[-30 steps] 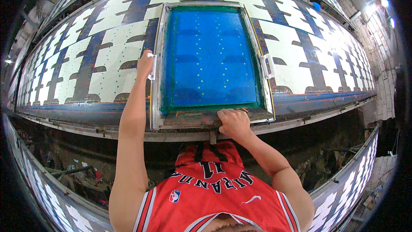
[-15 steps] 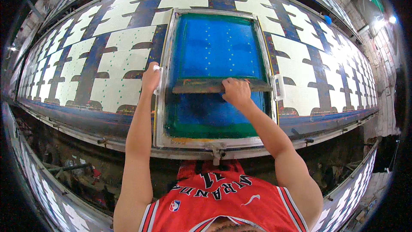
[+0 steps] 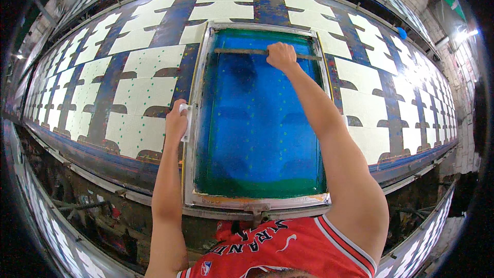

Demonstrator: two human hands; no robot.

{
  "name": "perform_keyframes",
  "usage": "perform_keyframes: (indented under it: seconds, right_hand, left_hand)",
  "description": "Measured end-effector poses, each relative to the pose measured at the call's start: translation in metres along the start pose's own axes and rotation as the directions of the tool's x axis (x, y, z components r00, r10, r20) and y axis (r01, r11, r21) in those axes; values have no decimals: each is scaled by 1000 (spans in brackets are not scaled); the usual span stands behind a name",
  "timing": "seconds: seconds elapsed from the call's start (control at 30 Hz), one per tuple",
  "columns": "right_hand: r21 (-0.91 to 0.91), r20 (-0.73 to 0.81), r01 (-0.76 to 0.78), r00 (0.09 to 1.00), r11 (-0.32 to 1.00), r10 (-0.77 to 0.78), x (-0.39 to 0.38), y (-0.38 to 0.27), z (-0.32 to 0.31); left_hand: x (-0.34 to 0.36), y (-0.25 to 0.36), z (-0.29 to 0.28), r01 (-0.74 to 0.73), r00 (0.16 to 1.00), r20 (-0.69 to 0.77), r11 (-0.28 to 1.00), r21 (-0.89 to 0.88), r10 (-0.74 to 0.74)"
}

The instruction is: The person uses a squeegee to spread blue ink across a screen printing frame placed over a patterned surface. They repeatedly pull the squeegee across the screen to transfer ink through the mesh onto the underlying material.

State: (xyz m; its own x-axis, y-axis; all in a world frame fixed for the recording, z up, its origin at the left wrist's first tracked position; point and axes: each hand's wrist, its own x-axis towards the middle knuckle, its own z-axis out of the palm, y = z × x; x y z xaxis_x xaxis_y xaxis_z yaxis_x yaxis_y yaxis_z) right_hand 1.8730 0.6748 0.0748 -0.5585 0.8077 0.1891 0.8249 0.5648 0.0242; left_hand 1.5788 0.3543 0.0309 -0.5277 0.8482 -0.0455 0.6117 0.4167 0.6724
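A metal-framed printing screen (image 3: 267,149) with blue mesh and a green border lies flat on the long table in front of me. Fingers of my left hand (image 3: 176,119) are wrapped round the white handle (image 3: 186,123) on the frame's left side. Near the far end of the mesh, my right hand (image 3: 282,55) grips a long squeegee (image 3: 236,51) that spans most of the screen's width. Rows of small green dots show through the mesh. My right forearm covers part of the frame's right side and most of the handle there.
Pale cut fabric pieces (image 3: 149,85) lie in rows along the table (image 3: 110,85) on both sides of the screen. Those just left of it carry green dots. A metal rail (image 3: 139,195) runs along the near edge. More tables with pale pieces stand beyond and behind.
My right hand has pushed the squeegee from the middle of the screen to its far end. My left hand stays on the handle. The view has shifted, so the screen sits lower.
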Motion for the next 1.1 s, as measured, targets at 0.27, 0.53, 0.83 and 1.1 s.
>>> perform_keyframes:
  seconds: [0.27, 0.53, 0.83, 1.1]
  right_hand:
    - [41, 18, -19, 1000, 999, 18, 57, 34, 10]
    - [50, 82, -15, 997, 999, 11, 89, 53, -19]
    - [75, 157, -78, 985, 994, 66, 85, 48, -10]
    - [71, 176, -59, 983, 996, 45, -25, 12, -37]
  left_hand:
    - [0, 1, -1, -77, 997, -32, 997, 13, 77]
    - [0, 9, -3, 27, 1000, -6, 999, 25, -27]
    - [0, 1, 0, -17, 1000, -9, 1000, 21, 18]
    - [-1, -7, 4, 1, 995, -95, 1000, 25, 1]
